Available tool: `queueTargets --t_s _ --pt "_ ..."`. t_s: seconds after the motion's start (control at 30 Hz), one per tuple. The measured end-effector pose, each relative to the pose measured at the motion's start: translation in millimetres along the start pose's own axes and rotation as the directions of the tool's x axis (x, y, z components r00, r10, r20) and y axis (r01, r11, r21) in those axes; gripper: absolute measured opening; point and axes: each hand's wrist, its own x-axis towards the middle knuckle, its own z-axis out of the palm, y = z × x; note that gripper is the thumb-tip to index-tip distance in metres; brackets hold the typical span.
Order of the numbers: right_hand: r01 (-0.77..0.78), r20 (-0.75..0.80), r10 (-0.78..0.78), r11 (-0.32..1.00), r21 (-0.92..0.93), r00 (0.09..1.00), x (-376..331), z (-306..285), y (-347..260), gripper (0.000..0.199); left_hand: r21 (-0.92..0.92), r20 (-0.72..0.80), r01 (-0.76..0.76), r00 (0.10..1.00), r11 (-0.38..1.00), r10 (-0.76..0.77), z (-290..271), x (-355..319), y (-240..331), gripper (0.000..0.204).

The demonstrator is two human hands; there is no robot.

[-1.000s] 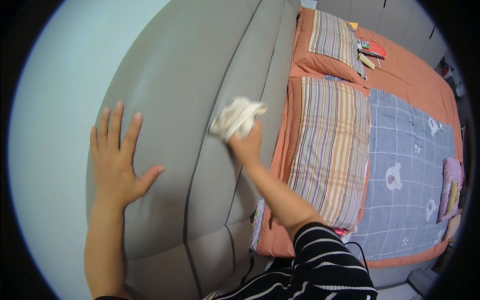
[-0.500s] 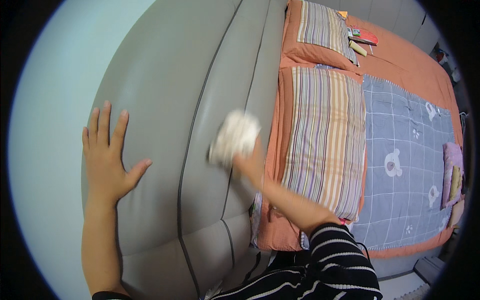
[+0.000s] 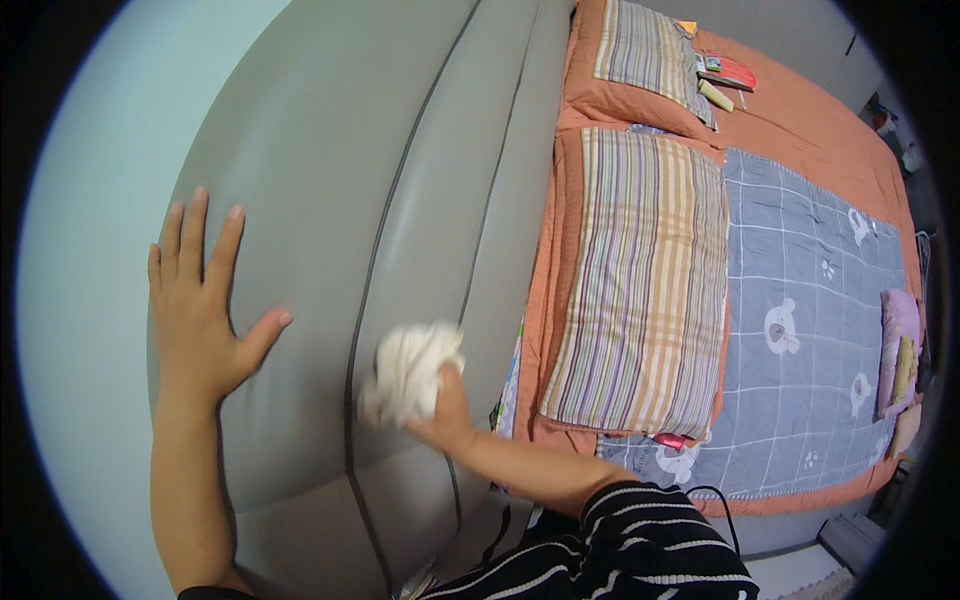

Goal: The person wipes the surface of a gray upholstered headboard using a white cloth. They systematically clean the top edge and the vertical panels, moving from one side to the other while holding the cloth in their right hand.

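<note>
A padded grey headboard [image 3: 300,250] with dark seams stands at the left of the bed. My left hand [image 3: 200,310] lies flat against its left part, fingers spread and holding nothing. In my right hand [image 3: 443,415] is a crumpled off-white cloth [image 3: 408,370], pressed on the headboard between the two dark seams. The cloth hides most of the right-hand fingers. Just right of that hand lies a striped pillow [image 3: 640,290] with an orange edge.
A second striped pillow [image 3: 645,60] lies farther off on the orange sheet [image 3: 820,110], beside a red paddle-shaped thing [image 3: 735,75]. A grey checked blanket [image 3: 800,270] with bear faces spreads across the bed. Pale wall [image 3: 100,300] borders the headboard at left.
My right hand has moved the cloth toward me and to the left along the headboard. The left hand keeps its spread pose, shifted slightly left in the picture.
</note>
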Motion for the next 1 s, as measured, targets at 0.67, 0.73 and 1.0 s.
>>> queueTargets --t_s 0.67,0.73,1.0 --pt "0.034 -0.353 0.019 0.989 0.143 0.935 188 -84 138 0.044 0.127 0.004 -0.114 0.993 0.985 0.115 7 -14 -14 0.088" --pt "-0.027 -0.325 0.079 0.987 0.161 0.942 120 -59 130 0.056 0.136 0.013 -0.118 0.993 0.984 0.117 7 -13 -13 0.088" --pt "-0.312 0.258 0.266 0.938 0.154 0.929 -123 -54 135 0.049 0.139 0.018 -0.120 0.993 0.983 0.118 7 -10 -17 0.089"
